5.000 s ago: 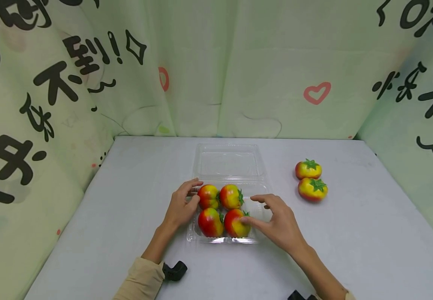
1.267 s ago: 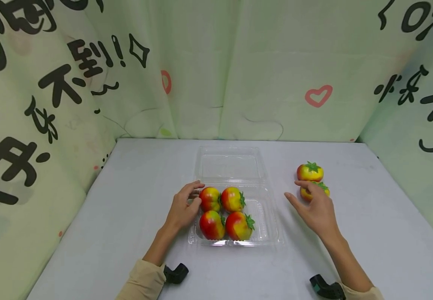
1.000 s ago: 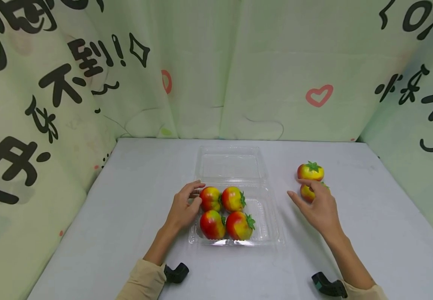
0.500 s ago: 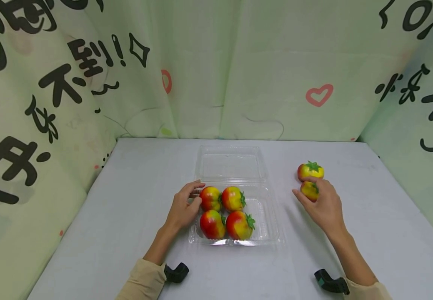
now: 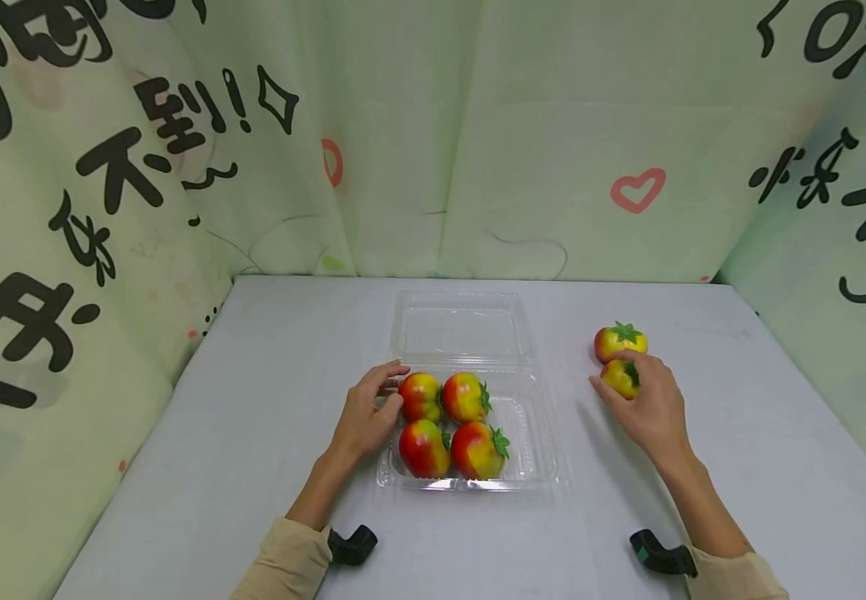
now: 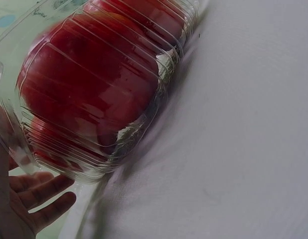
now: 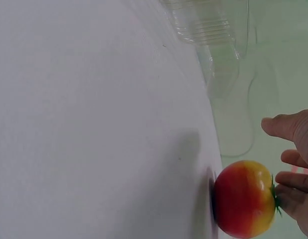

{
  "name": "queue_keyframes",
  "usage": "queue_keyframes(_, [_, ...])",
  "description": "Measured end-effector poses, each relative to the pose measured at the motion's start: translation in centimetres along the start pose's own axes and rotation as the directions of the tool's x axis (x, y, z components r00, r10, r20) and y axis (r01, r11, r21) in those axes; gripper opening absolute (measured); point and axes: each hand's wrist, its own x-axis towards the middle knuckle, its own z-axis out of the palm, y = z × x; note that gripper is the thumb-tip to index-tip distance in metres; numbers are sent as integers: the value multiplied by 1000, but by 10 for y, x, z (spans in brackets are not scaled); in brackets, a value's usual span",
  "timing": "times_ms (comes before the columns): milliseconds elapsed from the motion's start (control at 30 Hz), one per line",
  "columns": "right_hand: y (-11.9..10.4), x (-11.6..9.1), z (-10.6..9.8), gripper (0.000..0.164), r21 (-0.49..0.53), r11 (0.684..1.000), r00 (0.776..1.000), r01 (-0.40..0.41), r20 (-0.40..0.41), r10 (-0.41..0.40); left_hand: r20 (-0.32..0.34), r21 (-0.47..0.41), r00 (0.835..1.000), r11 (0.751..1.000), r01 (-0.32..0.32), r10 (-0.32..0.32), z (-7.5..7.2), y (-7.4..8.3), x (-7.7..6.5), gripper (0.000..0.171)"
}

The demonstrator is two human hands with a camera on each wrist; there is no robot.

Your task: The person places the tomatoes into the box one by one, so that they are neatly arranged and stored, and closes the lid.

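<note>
In the head view, a clear plastic clamshell box (image 5: 528, 437) holds several red-and-yellow tomatoes with green leafy tops, such as the front right one (image 5: 478, 452). At the box's left side is my left hand (image 5: 363, 417), fingers at the edge; the left wrist view shows its fingers loosely spread by the clear wall (image 6: 84, 174). Two more tomatoes lie right of the box. My right hand (image 5: 650, 408) reaches over the nearer tomato (image 5: 618, 380), partly hiding it. In the right wrist view, its fingers are by the leafy top of a tomato (image 7: 243, 199), thumb apart.
The box's lid (image 5: 458, 325) lies folded back behind it. The farther tomato (image 5: 620, 340) sits right behind the nearer one. A white table (image 5: 297, 325) is bounded by a printed green curtain (image 5: 523, 167) at the back and sides.
Five seconds ago my right hand was at the front right tomato in the box. Since then it has moved right to the nearer loose tomato, its fingers coming over it. My left hand stays put.
</note>
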Motion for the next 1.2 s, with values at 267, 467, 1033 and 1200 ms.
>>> queue_keyframes(267, [9, 0, 0, 59, -5, 998, 998, -55, 33, 55, 0, -9, 1000, 1000, 0, 0, 0, -1, 1, 43])
queue_keyframes(467, [16, -1, -3, 65, 0, 995, 994, -104, 34, 104, 4, -6, 1000, 1000, 2, -2, 0, -1, 1, 44])
queue_keyframes(1033, [25, -4, -5, 61, -16, 994, 994, -107, 21, 107, 0, -6, 1000, 1000, 1, -1, 0, -1, 0, 43])
queue_keyframes(1200, [25, -5, -6, 60, -18, 992, 992, -121, 13, 122, 1, -2, 1000, 1000, -5, 5, 0, -1, 0, 44])
